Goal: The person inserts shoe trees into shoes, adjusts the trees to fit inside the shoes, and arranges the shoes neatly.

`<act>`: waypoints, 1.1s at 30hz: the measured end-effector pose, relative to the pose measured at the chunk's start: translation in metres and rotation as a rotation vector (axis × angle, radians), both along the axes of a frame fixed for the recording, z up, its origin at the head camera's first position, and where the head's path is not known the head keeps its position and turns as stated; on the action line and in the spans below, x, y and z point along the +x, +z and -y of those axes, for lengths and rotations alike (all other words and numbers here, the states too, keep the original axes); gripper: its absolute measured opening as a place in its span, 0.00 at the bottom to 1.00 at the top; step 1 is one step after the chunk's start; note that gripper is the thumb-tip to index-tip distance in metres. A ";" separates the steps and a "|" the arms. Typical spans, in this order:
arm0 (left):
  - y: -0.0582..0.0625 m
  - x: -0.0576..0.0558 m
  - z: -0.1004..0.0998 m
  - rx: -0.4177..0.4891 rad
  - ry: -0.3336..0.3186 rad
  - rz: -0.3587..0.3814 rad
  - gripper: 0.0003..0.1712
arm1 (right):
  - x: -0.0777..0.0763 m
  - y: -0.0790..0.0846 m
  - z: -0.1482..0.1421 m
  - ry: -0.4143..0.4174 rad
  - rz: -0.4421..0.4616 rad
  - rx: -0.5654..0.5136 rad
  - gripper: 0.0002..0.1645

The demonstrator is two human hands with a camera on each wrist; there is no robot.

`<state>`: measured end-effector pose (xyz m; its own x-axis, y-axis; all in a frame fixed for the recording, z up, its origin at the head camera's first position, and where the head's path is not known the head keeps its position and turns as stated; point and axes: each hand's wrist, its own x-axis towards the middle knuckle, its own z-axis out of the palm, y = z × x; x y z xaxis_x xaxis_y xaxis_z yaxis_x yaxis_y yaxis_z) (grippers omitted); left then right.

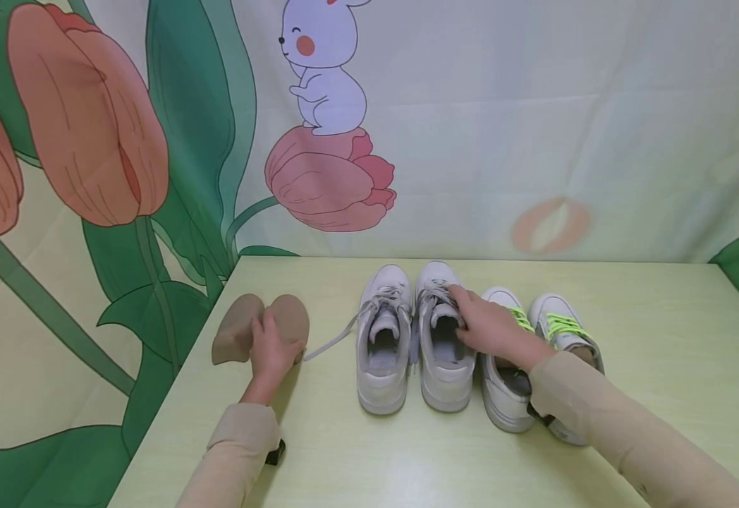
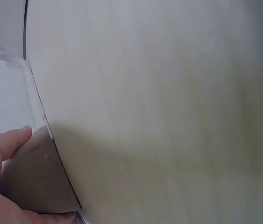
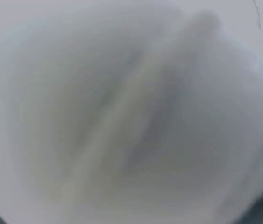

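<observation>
In the head view my left hand [image 1: 273, 351] grips one of two brown molded, rounded shoe inserts, the right insert [image 1: 291, 317]. The left insert [image 1: 236, 331] lies close beside it. The left wrist view shows thumb and fingers around a brown insert [image 2: 40, 179]. My right hand [image 1: 486, 324] holds the upper side of a white sneaker [image 1: 446, 388] near its laces and opening; some fingertips are hidden. To its left stands the matching white sneaker [image 1: 382, 388], one grey lace [image 1: 334, 342] trailing left onto the table. The right wrist view is a pale blur.
Right of these, partly under my right forearm, stand two white sneakers with neon laces, the nearer sneaker [image 1: 505, 409] and the outer sneaker [image 1: 560, 310]. All rest on a pale wooden table [image 1: 674, 339]. A printed curtain [image 1: 471, 141] hangs behind the table's back edge.
</observation>
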<state>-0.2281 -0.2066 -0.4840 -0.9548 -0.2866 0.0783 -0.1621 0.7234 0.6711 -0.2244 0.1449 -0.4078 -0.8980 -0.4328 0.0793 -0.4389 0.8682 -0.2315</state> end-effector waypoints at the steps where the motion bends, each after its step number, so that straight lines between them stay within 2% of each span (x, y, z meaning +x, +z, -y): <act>1: 0.000 0.000 0.000 -0.001 0.002 0.002 0.50 | 0.001 0.000 0.000 -0.013 -0.024 -0.005 0.35; 6: 0.001 0.001 0.001 -0.012 0.014 0.012 0.50 | 0.004 0.003 0.002 -0.009 -0.176 -0.042 0.16; 10: 0.002 0.003 0.001 -0.022 0.024 0.008 0.49 | 0.005 0.001 0.003 0.026 -0.267 -0.025 0.11; 13: 0.004 0.004 0.001 -0.021 0.030 0.004 0.50 | 0.005 -0.001 0.004 0.028 -0.252 0.029 0.10; 20: 0.013 0.007 -0.002 -0.020 0.007 -0.033 0.51 | 0.006 -0.005 0.008 -0.001 -0.194 0.150 0.17; 25: 0.020 0.008 -0.004 -0.020 -0.017 -0.072 0.50 | 0.005 -0.007 0.008 0.001 -0.221 0.137 0.12; 29: 0.028 0.011 -0.006 -0.023 -0.044 -0.097 0.49 | 0.005 -0.008 0.007 0.030 -0.279 0.084 0.07; 33: 0.039 0.016 -0.011 -0.031 -0.087 -0.145 0.49 | 0.003 -0.009 0.007 0.054 -0.336 0.036 0.06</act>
